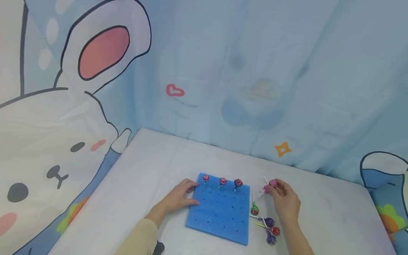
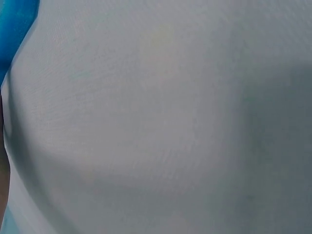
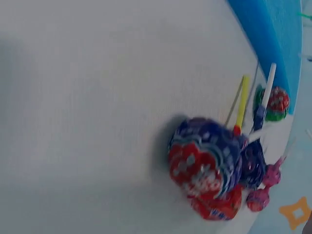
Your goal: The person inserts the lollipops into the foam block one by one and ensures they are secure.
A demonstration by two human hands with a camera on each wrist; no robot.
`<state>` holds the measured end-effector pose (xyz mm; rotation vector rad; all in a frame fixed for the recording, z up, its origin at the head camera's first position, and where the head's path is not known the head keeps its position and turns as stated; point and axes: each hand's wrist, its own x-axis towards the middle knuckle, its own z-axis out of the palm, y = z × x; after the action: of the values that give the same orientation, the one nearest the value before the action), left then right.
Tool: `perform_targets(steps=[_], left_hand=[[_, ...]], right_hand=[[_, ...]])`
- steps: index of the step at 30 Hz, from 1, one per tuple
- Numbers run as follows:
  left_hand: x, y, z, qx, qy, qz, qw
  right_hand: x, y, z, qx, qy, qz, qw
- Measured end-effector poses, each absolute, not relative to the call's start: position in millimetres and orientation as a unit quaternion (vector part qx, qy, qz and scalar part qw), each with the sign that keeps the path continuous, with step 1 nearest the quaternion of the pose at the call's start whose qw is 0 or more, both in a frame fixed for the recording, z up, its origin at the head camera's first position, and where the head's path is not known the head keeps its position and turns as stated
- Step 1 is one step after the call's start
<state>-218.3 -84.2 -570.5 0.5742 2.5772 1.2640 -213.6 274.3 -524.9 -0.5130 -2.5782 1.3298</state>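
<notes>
A square blue foam board point(image 1: 217, 213) with rows of small holes lies on the table. Three wrapped lollipops stand in its far row: a red one point(image 1: 206, 178), another red one point(image 1: 223, 181) and a darker red-purple one point(image 1: 238, 183). My left hand point(image 1: 179, 195) rests at the board's left edge, thumb and fingers spread apart. Right of the board, my right hand point(image 1: 286, 201) has thumb and bent forefinger at two pink lollipops point(image 1: 266, 189). In the right wrist view both pink lollipops point(image 3: 258, 199) show without fingers on them; contact is unclear.
Beside the board's right edge lie a green-and-red lollipop point(image 1: 255, 210), two purple ones point(image 1: 271, 239) and a red one point(image 1: 276, 231), the last three with crossing sticks. A printed curtain point(image 1: 204, 116) rises behind the white table point(image 1: 168, 152).
</notes>
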Motion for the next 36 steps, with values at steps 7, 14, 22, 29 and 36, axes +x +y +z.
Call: perform_targets(steps=[7, 14, 22, 29, 36], left_hand=[[-218, -84, -572, 0.199, 0.878, 0.422, 0.103], [-218, -86, -575, 0.200, 0.876, 0.428, 0.100], [-220, -87, -573, 0.207, 0.875, 0.427, 0.101], [-224, -86, -571, 0.219, 0.882, 0.406, 0.099], [-223, -85, -568, 0.212, 0.888, 0.393, 0.107]], right_hand=[[-214, 248, -527, -0.103, -0.888, 0.430, 0.129], [-216, 232, -532, -0.049, -0.886, 0.437, 0.146], [-218, 226, -536, -0.030, -0.895, 0.419, 0.147], [-218, 226, -538, 0.003, -0.902, 0.398, 0.169], [-217, 225, -538, -0.002, -0.904, 0.401, 0.148]])
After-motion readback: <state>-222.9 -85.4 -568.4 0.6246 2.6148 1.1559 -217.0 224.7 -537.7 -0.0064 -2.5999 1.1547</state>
